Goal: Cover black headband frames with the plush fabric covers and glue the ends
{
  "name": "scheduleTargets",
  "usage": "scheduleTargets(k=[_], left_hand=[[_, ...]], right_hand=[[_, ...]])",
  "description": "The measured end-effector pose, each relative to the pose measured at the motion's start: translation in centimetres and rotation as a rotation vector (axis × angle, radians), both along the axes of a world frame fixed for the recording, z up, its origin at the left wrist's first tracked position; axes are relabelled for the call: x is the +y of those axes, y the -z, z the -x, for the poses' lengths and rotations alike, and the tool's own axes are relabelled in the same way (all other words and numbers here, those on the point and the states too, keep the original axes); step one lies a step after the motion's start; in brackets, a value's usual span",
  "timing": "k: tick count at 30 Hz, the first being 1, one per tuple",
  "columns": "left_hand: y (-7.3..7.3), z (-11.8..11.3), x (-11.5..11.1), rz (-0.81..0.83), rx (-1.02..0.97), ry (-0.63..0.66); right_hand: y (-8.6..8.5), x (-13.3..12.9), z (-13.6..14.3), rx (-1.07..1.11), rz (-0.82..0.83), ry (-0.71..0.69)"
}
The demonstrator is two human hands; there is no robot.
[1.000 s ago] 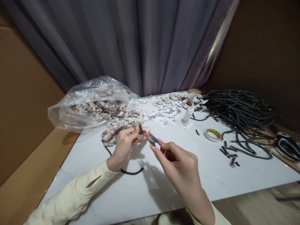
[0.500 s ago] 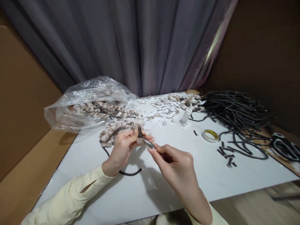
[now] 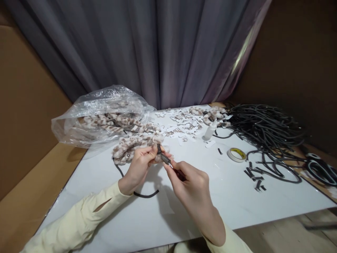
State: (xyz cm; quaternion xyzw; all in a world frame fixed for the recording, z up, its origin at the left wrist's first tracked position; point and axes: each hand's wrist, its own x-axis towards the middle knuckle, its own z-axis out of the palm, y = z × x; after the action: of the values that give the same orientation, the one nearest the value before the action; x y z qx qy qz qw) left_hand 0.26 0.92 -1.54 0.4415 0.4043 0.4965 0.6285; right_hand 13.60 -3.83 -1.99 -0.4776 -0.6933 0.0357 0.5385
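Above the white table, my left hand (image 3: pixel 139 168) is closed in a pinch on a dark ribbed piece (image 3: pixel 158 149) at the end of a fluffy brown-and-white fur strip (image 3: pixel 129 149). My right hand (image 3: pixel 191 182) is closed round a slim tool with a grey metal tip (image 3: pixel 165 159); its handle is hidden by the fingers. The tip lies against the lower end of the ribbed piece, and I cannot tell whether it is inside. A black cord (image 3: pixel 146 195) curves over the table beneath my left hand.
A clear plastic bag (image 3: pixel 67 130) holds more fur strips. Small metal rings and white tags (image 3: pixel 181 123) lie scattered behind. To the right are a white bottle (image 3: pixel 210 130), a tape roll (image 3: pixel 236 154), cut black pieces (image 3: pixel 259 183), a heap of black cords (image 3: pixel 263 123) and scissors (image 3: pixel 319 168).
My right hand has shifted slightly left and up, and the metal tip has turned and sits closer to the ribbed piece. My left hand keeps its pinch.
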Motion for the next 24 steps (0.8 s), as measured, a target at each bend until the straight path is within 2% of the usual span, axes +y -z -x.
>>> scheduleTargets(k=[5,20,24], left_hand=[[-0.6,0.7,0.2,-0.082,0.081,0.047],[-0.3,0.2,-0.1,-0.030,0.032,0.066],[-0.4,0.3,-0.1,-0.025,0.027,0.113]], right_hand=[[-0.6,-0.6,-1.1,0.064,0.116,-0.037],[0.0,-0.3,-1.0,0.024,0.105,-0.044],[-0.1,-0.3,-1.1,0.014,0.076,-0.029]])
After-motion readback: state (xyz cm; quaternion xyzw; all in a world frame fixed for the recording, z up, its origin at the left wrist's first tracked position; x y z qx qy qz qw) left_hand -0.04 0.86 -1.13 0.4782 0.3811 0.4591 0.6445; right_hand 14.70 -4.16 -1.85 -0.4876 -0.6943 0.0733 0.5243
